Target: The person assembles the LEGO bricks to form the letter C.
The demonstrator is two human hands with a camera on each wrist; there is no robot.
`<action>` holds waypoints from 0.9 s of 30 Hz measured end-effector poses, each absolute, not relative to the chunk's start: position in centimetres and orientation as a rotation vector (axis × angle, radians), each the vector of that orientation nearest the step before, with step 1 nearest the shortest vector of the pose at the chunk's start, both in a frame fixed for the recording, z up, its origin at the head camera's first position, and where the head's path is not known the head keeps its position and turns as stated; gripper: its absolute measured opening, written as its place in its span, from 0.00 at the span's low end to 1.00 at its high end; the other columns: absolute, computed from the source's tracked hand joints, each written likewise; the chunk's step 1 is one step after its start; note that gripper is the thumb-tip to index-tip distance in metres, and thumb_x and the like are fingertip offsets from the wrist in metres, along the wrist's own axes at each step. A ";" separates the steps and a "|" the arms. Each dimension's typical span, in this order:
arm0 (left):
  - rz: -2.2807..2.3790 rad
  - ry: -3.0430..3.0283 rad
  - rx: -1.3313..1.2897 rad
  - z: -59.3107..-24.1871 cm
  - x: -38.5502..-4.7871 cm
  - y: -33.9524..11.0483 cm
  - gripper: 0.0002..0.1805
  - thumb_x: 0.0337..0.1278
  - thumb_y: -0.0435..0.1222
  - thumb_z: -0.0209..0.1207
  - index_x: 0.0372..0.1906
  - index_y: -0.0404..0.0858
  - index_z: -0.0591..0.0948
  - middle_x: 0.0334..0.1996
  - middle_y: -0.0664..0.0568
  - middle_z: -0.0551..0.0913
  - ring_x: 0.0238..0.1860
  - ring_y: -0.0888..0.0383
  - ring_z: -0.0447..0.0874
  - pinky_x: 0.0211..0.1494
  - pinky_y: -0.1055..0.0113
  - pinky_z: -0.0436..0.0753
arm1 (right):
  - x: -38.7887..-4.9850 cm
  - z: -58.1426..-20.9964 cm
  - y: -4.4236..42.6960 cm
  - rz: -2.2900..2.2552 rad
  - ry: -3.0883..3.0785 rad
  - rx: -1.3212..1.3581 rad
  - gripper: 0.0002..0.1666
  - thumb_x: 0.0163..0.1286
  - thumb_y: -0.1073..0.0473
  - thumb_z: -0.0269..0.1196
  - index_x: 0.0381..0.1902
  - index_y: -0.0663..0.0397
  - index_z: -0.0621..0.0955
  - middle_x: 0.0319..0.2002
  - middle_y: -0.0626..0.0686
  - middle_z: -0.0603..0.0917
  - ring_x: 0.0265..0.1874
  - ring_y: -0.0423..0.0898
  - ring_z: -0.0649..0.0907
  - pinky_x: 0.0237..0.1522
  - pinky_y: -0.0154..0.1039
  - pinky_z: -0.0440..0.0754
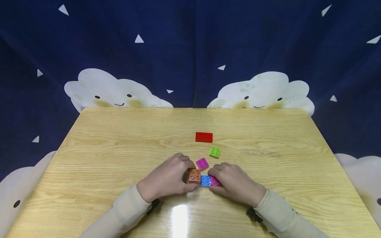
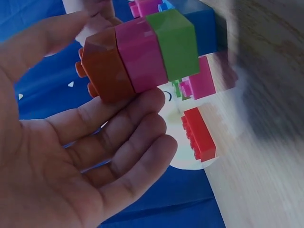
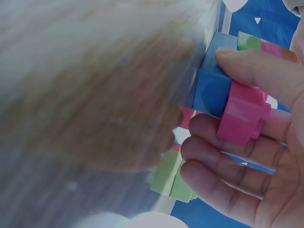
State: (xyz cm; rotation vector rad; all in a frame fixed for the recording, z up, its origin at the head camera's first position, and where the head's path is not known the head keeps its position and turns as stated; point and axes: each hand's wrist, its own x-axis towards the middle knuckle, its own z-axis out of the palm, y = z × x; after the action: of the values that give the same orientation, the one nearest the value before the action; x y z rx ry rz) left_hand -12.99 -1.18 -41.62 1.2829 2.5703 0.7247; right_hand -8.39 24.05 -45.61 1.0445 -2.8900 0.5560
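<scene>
My left hand (image 1: 169, 175) pinches a stack of toy building bricks: an orange brick (image 2: 107, 66) on top, a pink brick (image 2: 141, 54) in the middle and a green brick (image 2: 175, 45) at the bottom. The stack is at the left end of a blue brick (image 1: 205, 180); whether they are joined I cannot tell. On the right part of the blue brick sits another pink brick (image 3: 242, 114). Thumb and fingers of my right hand (image 1: 235, 183) hold these two bricks from opposite sides, the thumb lying against the blue one.
Just behind the hands a loose pink brick (image 1: 202, 164) lies on the wooden table (image 1: 119, 138). Farther back are a light green brick (image 1: 214, 152) and a longer red brick (image 1: 203, 137). A dark blue curtain (image 1: 178, 49) with clouds hangs behind the table.
</scene>
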 end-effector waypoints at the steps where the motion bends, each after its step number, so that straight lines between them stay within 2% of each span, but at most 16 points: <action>1: 0.737 2.562 1.274 -41.6 -13.0 -1.2 0.21 0.59 0.45 0.77 0.49 0.34 0.90 0.45 0.49 0.90 0.51 0.50 0.85 0.60 0.56 0.84 | -8.4 -45.6 24.0 0.558 -2.891 1.045 0.11 0.67 0.57 0.78 0.39 0.54 0.87 0.32 0.43 0.84 0.29 0.38 0.79 0.34 0.38 0.82; 4: 0.791 2.539 1.250 -41.3 -13.2 -1.2 0.19 0.63 0.46 0.72 0.49 0.35 0.90 0.45 0.50 0.90 0.51 0.51 0.85 0.60 0.56 0.84 | -8.4 -45.6 24.0 0.562 -2.904 1.043 0.11 0.67 0.57 0.78 0.40 0.54 0.87 0.32 0.43 0.84 0.29 0.37 0.78 0.34 0.37 0.81; 8: 0.897 2.528 1.244 -40.8 -13.9 -1.1 0.10 0.68 0.41 0.66 0.44 0.38 0.91 0.39 0.55 0.88 0.46 0.55 0.84 0.56 0.57 0.84 | -8.5 -45.5 24.0 0.556 -2.919 1.037 0.11 0.67 0.57 0.79 0.40 0.55 0.87 0.32 0.43 0.84 0.29 0.37 0.78 0.34 0.37 0.81; 12: 0.989 2.530 1.213 -40.8 -15.4 -0.6 0.07 0.70 0.36 0.65 0.42 0.36 0.90 0.37 0.55 0.87 0.42 0.56 0.82 0.52 0.59 0.84 | -8.5 -45.4 24.0 0.537 -2.923 1.037 0.14 0.67 0.55 0.80 0.42 0.56 0.88 0.33 0.45 0.86 0.30 0.38 0.80 0.35 0.39 0.83; 19: 0.926 2.491 1.087 -42.0 -17.6 1.0 0.13 0.69 0.37 0.73 0.48 0.32 0.89 0.37 0.52 0.88 0.41 0.56 0.83 0.51 0.59 0.83 | -8.5 -45.3 24.0 0.533 -2.943 1.042 0.15 0.66 0.53 0.80 0.42 0.55 0.87 0.34 0.45 0.86 0.31 0.39 0.81 0.36 0.39 0.84; 27: 0.834 2.431 1.099 -43.6 -18.5 2.1 0.20 0.62 0.43 0.79 0.48 0.33 0.88 0.39 0.48 0.88 0.41 0.54 0.84 0.50 0.60 0.84 | -8.5 -45.3 24.0 0.564 -2.936 1.043 0.13 0.66 0.57 0.80 0.40 0.54 0.86 0.31 0.43 0.84 0.28 0.36 0.77 0.31 0.35 0.79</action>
State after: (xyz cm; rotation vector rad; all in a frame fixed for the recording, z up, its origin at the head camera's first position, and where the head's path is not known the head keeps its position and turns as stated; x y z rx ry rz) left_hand -18.49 2.12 -43.63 1.0995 2.4314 0.8342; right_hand -8.52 24.04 -45.29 1.0434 -2.9356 0.5638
